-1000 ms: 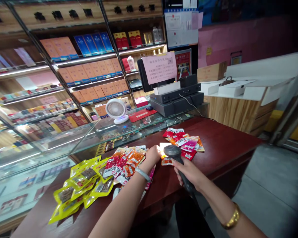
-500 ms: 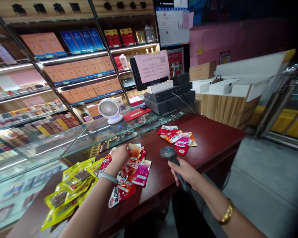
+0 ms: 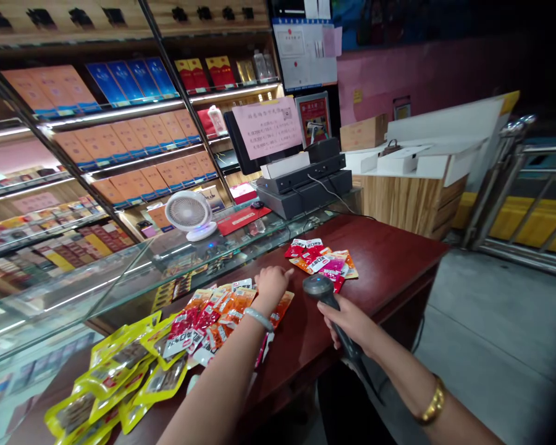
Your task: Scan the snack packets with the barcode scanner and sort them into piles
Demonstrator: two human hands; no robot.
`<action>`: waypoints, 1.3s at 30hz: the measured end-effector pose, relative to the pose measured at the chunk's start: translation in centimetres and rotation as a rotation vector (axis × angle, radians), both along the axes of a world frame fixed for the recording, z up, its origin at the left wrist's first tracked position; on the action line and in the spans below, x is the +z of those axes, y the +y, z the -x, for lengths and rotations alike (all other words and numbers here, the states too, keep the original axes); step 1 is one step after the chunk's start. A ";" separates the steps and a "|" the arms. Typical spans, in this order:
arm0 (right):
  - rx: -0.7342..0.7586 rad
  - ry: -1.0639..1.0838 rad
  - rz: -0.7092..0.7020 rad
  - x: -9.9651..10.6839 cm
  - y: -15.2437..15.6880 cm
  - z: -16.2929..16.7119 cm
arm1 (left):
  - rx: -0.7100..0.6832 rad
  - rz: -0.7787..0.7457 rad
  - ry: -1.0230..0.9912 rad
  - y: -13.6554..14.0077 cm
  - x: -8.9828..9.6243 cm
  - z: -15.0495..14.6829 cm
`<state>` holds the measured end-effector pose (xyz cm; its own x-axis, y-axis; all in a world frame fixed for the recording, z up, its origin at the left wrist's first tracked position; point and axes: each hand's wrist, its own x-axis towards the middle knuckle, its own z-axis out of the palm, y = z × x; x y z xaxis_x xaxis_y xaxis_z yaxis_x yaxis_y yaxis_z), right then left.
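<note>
My right hand [image 3: 345, 318] is wrapped around the handle of a dark grey barcode scanner [image 3: 331, 306], its head pointing up and left above the table. My left hand [image 3: 273, 285] has curled fingers over the right side of a spread of small snack packets [image 3: 217, 315] in red, orange and white. An orange snack packet [image 3: 283, 306] shows just under the left hand and appears to be in its grip, though the fingers hide the contact. Beyond the scanner lies a smaller pile of similar packets [image 3: 322, 261]. Yellow clear-front bags [image 3: 115, 371] are heaped at the left.
A dark red table [image 3: 380, 247] carries the packets. Along its far side runs a glass counter [image 3: 143, 266] with a white fan [image 3: 189, 213], a red mat [image 3: 243, 219] and a cash register with monitor [image 3: 301, 179]. A metal railing [image 3: 505, 179] stands at the right.
My left hand has moved right across the near packets, and an orange packet now shows beneath it. My right hand keeps hold of the scanner. The view has shifted slightly right.
</note>
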<state>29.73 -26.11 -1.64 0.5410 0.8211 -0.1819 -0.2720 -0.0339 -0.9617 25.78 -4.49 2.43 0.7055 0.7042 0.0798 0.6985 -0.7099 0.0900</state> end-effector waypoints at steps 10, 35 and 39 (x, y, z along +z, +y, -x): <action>-0.035 0.020 0.033 -0.2 0.1 -1.6 | 0.201 0.254 -0.053 0.5 -2.8 -8.4; 0.133 -0.031 -0.044 2.2 4.5 1.2 | 0.095 0.118 -0.115 2.0 -0.8 6.5; 0.153 -0.030 -0.040 2.0 5.1 1.0 | 0.073 -0.082 0.095 3.3 0.3 7.3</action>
